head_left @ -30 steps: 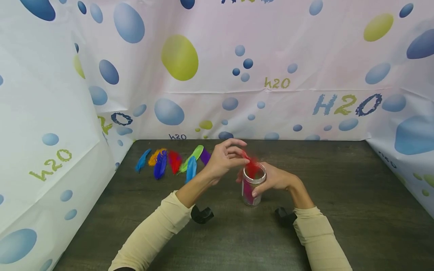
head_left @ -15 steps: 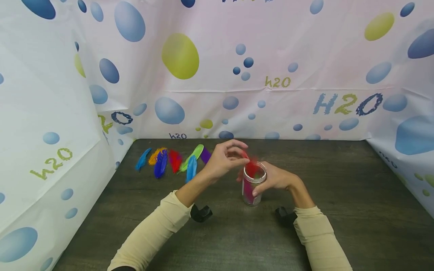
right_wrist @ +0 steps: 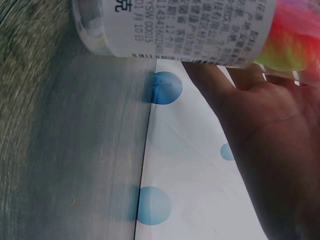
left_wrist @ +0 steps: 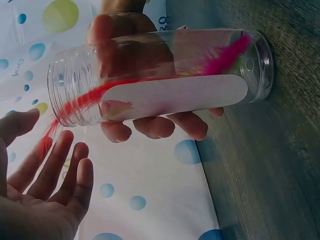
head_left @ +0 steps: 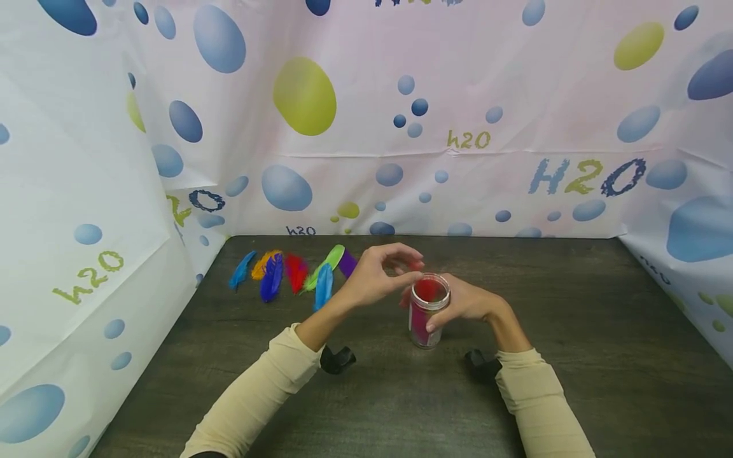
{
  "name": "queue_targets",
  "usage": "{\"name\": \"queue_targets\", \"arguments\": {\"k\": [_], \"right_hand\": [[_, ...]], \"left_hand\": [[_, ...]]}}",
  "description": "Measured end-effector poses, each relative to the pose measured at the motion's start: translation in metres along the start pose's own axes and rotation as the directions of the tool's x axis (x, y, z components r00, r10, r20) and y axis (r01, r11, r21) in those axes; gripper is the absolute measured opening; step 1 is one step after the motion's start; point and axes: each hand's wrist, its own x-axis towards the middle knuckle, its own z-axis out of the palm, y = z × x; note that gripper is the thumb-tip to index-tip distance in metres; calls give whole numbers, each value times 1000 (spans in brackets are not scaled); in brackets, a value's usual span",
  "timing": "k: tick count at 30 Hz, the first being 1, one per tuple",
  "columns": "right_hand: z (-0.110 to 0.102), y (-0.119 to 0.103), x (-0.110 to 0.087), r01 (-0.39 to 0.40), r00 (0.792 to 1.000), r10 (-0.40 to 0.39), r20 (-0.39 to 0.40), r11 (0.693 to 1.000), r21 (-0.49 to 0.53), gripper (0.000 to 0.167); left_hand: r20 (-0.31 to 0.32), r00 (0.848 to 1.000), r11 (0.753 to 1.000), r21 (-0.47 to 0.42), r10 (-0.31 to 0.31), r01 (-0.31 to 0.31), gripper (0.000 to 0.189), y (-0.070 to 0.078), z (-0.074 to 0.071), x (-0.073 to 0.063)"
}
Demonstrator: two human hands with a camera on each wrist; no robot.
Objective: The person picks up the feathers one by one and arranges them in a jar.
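Note:
A clear jar (head_left: 425, 318) with a pale label stands upright and uncapped on the dark table. My right hand (head_left: 468, 301) grips it, with the thumb in front and fingers around the far side. Inside, a long red feather (left_wrist: 95, 96) leans, its tip poking out past the rim, and a magenta feather (left_wrist: 227, 56) lies near the bottom. My left hand (head_left: 378, 273) hovers at the jar's mouth. In the left wrist view its thumb stands apart from the spread fingers, and the red feather's tip hangs close to them. Something green also shows through the jar in the right wrist view.
Several loose feathers lie at the back left of the table, among them a dark blue feather (head_left: 272, 278), a red feather (head_left: 296, 272) and a green feather (head_left: 326, 266). A printed curtain (head_left: 366, 114) borders the back and sides.
The red feather has sunk into the jar. My left hand's thumb and fingers have parted from it, and the hand has dipped slightly. The right hand and the jar have stayed put.

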Motion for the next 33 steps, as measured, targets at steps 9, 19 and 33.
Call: {"name": "queue_targets", "arguments": {"k": [9,19,33], "right_hand": [[2,2,1,5,1000,-5,9,1000,17,60],[2,1,1,9,1000,-9,4,999,40,54],[-2,0,1,10,1000,-11,11,999,42,54]], "left_hand": [[-7,1000,1000,-17,-15,15,23,-1,-1,-3],[-48,997,998,-17,-56,56,21,-4,-7,-6],[-179,978,994,-39,-105,100,16,-19,-31,-18]]}}
